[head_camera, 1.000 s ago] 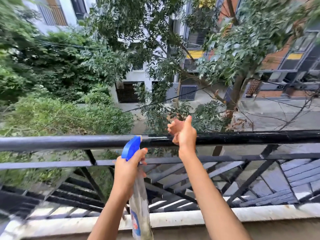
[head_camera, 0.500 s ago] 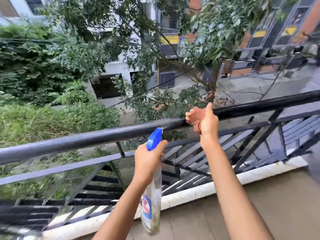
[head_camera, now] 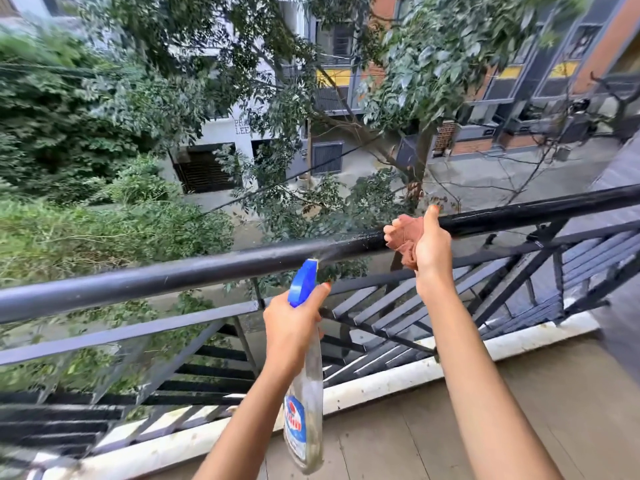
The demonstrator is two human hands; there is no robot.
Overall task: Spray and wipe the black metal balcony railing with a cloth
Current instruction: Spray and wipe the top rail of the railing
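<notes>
The black metal railing (head_camera: 207, 268) crosses the view, rising to the right. Just below its top bar, my left hand (head_camera: 292, 327) grips a clear spray bottle (head_camera: 304, 403) with a blue trigger head and a blue and red label. Its nozzle points up at the bar, and a fine mist reaches the wet, speckled stretch right of the nozzle. My right hand (head_camera: 429, 242) is closed on a bunched reddish-brown cloth (head_camera: 407, 235) held against the top bar, thumb up over the bar.
Diagonal black bars (head_camera: 381, 317) fill the railing below the top bar. A white curb (head_camera: 398, 381) runs along its foot, with the grey balcony floor (head_camera: 571, 393) on my side. Trees, bushes, a street and buildings lie far below beyond the railing.
The view has swung left and tilted, so the railing now slopes up to the right. My right hand with the cloth has slid right along the bar. Spray mist now shows at the nozzle.
</notes>
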